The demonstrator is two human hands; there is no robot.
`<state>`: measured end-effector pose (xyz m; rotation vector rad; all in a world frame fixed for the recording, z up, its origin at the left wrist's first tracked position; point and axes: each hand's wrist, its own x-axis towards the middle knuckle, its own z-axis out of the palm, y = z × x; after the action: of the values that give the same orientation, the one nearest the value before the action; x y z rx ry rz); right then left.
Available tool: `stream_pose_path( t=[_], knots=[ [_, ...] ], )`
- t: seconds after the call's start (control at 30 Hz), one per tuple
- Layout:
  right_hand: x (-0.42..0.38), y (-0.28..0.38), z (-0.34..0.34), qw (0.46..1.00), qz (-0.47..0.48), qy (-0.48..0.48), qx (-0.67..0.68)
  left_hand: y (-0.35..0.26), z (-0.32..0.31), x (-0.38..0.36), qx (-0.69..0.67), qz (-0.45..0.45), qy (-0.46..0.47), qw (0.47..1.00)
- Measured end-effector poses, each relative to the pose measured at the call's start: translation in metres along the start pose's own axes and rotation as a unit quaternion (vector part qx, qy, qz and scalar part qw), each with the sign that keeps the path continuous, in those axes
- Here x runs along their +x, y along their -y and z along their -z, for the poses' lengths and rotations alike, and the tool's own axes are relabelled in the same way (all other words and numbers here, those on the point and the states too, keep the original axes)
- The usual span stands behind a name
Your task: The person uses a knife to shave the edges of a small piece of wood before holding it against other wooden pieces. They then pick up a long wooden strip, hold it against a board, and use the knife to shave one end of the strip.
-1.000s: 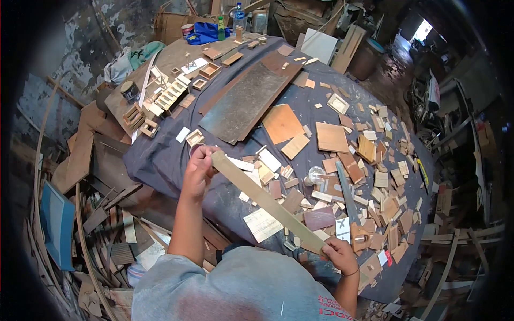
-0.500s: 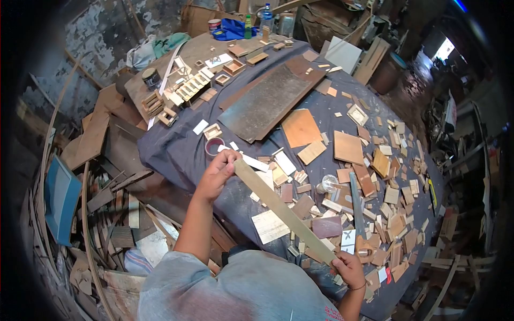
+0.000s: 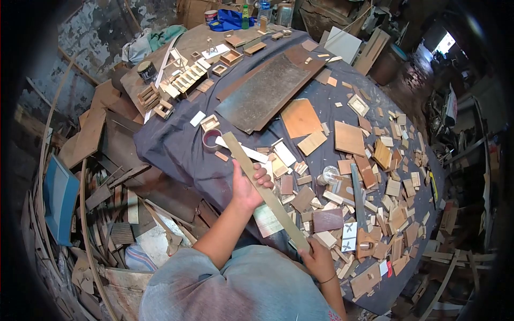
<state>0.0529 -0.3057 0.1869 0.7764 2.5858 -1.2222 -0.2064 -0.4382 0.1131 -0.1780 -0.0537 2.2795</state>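
A long, flat wooden strip (image 3: 279, 210) slants in front of me, its upper end beside a roll of tape (image 3: 212, 140). My left hand (image 3: 248, 188) is closed around its upper half, the palm beneath it and the fingertips curled over the far edge. Down at the lower end, my right hand (image 3: 317, 261) pinches the strip near my shirt. Under and beside it lie a pale flat board (image 3: 267, 219), a purplish block (image 3: 327, 220) and a white card with dark cross marks (image 3: 349, 236).
Many small wood offcuts cover the right of the dark cloth (image 3: 171, 144). A curved metal sheet (image 3: 267, 91), an orange-brown board (image 3: 301, 119) and a clear jar (image 3: 328, 175) rest there too. Small wooden models (image 3: 184, 77) stand back left. Scrap wood and a blue panel (image 3: 58, 200) lie left.
My left hand has slid from the strip's upper end to grasp it farther down, palm underneath. The strip and my right hand have shifted left, closer to my body.
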Motion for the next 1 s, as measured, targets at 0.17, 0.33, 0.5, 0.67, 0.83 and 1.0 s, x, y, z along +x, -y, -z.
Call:
stream_pose_path(
  t=[0.17, 0.33, 0.5, 0.67, 0.83, 1.0],
  knots=[
    [-0.026, -0.044, 0.0, 0.995, 0.057, -0.081, -0.028, -0.03, 0.001, 0.01, -0.006, -0.07, -0.082, 0.994],
    [-0.071, -0.074, 0.021, 0.988, 0.035, -0.12, -0.088, -0.044, 0.022, 0.025, 0.003, -0.108, -0.198, 0.974],
    [-0.096, -0.069, 0.034, 0.985, 0.013, -0.123, -0.116, -0.039, 0.054, 0.028, 0.013, -0.117, -0.289, 0.95],
    [-0.112, -0.07, 0.05, 0.974, 0.007, -0.157, -0.161, -0.047, 0.059, 0.029, 0.031, -0.157, -0.324, 0.932],
    [-0.125, -0.08, 0.048, 0.978, -0.005, -0.16, -0.134, -0.063, 0.063, 0.03, 0.068, -0.173, -0.28, 0.942],
    [-0.136, -0.088, 0.045, 0.979, -0.012, -0.166, -0.115, -0.067, 0.058, 0.03, 0.085, -0.163, -0.28, 0.942]
  ],
)
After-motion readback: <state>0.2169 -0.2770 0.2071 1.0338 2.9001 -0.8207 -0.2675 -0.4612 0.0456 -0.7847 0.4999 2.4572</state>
